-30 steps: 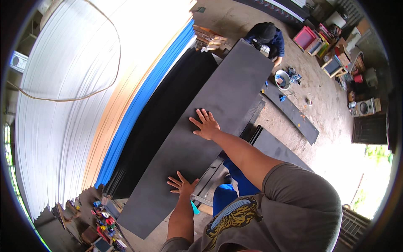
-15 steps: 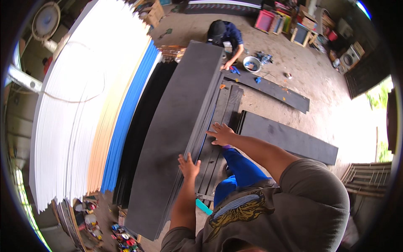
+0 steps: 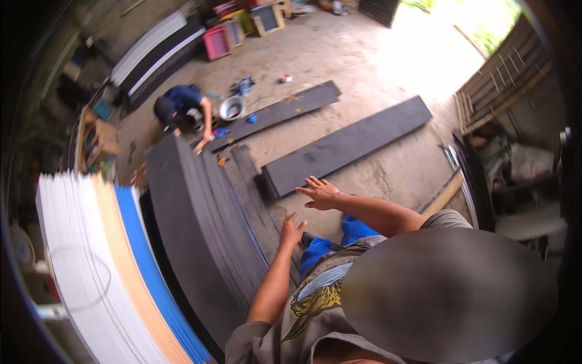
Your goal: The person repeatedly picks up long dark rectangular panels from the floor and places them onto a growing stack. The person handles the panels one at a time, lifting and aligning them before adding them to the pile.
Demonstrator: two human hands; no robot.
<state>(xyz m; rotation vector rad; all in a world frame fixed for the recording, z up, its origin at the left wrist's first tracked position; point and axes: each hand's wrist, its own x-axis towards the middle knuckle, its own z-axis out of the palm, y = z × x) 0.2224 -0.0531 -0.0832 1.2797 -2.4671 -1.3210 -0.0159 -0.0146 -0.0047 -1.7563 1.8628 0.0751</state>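
Observation:
My left hand (image 3: 293, 230) is raised with fingers apart, just right of a thick stack of dark grey sheets (image 3: 182, 206). Nothing is in it. My right hand (image 3: 321, 193), also spread and without anything held, hovers by the near edge of a lower pile of dark boards (image 3: 348, 147) on the floor. Whether its fingertips touch that pile I cannot tell. Between the two piles lie dark planks (image 3: 248, 173), partly hidden by the tall stack.
A crouching person (image 3: 185, 103) reaches to the tall stack's far end, beside a pale basin (image 3: 233, 108) and a long dark board (image 3: 282, 114). White (image 3: 76, 249), peach (image 3: 124, 242) and blue sheets (image 3: 151, 255) fill the left. Coloured frames (image 3: 267, 19) stand at the back.
My view has swung to the right. My left hand has come off the tall dark stack, and my right hand has moved away from its side toward the low pile.

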